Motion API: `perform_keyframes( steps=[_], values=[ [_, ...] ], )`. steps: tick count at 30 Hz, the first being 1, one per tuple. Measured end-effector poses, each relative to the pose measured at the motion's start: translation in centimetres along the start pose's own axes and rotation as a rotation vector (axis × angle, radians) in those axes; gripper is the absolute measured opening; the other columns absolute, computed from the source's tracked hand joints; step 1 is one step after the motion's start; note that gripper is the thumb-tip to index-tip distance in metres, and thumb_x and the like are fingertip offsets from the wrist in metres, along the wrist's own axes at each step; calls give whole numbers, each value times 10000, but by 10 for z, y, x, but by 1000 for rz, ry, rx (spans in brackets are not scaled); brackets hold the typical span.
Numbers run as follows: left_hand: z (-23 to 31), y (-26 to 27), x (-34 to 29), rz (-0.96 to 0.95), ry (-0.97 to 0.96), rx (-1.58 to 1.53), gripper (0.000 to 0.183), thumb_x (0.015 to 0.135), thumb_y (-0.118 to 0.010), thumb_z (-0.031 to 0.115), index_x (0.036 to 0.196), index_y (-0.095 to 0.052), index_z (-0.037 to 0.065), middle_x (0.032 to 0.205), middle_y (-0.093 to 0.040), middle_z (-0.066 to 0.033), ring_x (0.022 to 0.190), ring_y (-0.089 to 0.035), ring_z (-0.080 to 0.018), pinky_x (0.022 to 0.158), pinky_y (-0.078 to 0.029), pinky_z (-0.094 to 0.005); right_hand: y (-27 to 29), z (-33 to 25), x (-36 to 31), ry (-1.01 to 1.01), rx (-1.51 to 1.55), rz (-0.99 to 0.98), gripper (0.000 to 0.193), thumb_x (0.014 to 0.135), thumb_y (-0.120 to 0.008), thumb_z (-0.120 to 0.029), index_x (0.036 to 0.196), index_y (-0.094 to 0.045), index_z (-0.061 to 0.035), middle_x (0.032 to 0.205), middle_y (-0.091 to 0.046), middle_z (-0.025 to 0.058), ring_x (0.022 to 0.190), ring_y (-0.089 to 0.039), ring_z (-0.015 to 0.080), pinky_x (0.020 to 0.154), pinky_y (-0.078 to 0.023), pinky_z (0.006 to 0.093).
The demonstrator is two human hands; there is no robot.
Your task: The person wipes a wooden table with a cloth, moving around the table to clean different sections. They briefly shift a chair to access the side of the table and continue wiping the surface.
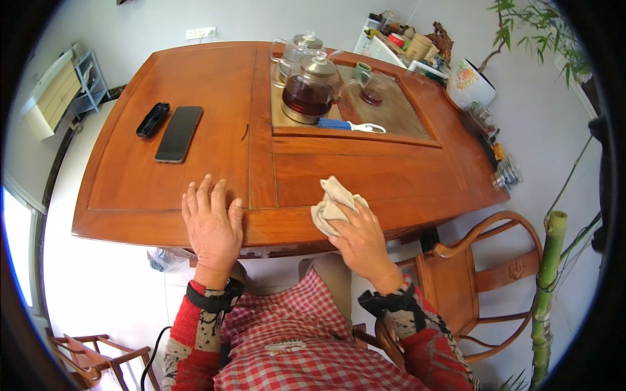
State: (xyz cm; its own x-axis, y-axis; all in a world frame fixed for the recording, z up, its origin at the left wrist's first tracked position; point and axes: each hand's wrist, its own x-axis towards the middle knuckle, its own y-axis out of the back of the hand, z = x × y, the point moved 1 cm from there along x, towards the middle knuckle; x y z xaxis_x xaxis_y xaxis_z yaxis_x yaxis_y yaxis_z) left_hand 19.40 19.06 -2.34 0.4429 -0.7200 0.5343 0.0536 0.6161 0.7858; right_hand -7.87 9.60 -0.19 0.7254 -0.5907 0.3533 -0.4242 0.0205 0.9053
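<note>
At the wooden table's edge, the right hand grips a cloth, the left hand splayed; wiping progress unclear.

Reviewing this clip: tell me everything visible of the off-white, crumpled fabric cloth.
The off-white, crumpled fabric cloth looks soft and plain, bunched into loose folds with an uneven outline and a peak pointing away from the person. It sits at the near edge of the reddish-brown wooden table, right of centre. The person's bare right hand holds it, fingers over its right part; its underside is hidden.
</note>
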Motion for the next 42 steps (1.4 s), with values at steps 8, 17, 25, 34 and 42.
perform_keyframes(
  steps=[8, 17, 25, 34, 42],
  values=[
    [0, 6, 0, 19, 1, -54, 443, 1001, -612, 305, 1363, -602, 51, 1482, -527, -185, 1421, -410, -441, 1216, -268, -557, 7, -8, 41, 228, 132, -358, 431, 937, -680, -197, 1352, -645, -87, 1597, -457, 132, 1487, -339, 487, 1244, -247, 600],
    [-9, 8, 1, 31, -14, -187, 530, 923, -713, 350, 1354, -632, 51, 1481, -524, -198, 1405, -422, -480, 1198, -285, -602, -63, -36, 171, 271, 88, -392, 485, 995, -620, -228, 1446, -543, -68, 1626, -380, 196, 1488, -310, 502, 1252, -225, 593],
    [-12, 8, 2, -1, -21, -245, 534, 898, -728, 341, 1338, -645, 49, 1487, -514, -205, 1413, -414, -485, 1189, -295, -619, -129, -20, 288, 149, -63, -278, 481, 983, -604, -299, 1402, -587, -61, 1570, -452, 202, 1413, -436, 446, 1200, -334, 561],
    [-12, 9, 4, -4, -8, -233, 552, 912, -727, 400, 1333, -651, 50, 1479, -522, -214, 1404, -421, -501, 1189, -296, -618, -150, -6, 336, 116, -114, -294, 518, 991, -584, -328, 1462, -545, -116, 1620, -412, 171, 1415, -441, 447, 1146, -388, 568],
    [-11, 5, -2, 95, -15, -220, 590, 923, -710, 380, 1407, -587, 66, 1524, -477, -207, 1438, -369, -499, 1207, -264, -613, -115, -62, 242, 301, -88, -303, 444, 947, -626, -283, 1377, -634, -173, 1532, -514, 165, 1301, -534, 424, 1056, -452, 541]
  ],
)
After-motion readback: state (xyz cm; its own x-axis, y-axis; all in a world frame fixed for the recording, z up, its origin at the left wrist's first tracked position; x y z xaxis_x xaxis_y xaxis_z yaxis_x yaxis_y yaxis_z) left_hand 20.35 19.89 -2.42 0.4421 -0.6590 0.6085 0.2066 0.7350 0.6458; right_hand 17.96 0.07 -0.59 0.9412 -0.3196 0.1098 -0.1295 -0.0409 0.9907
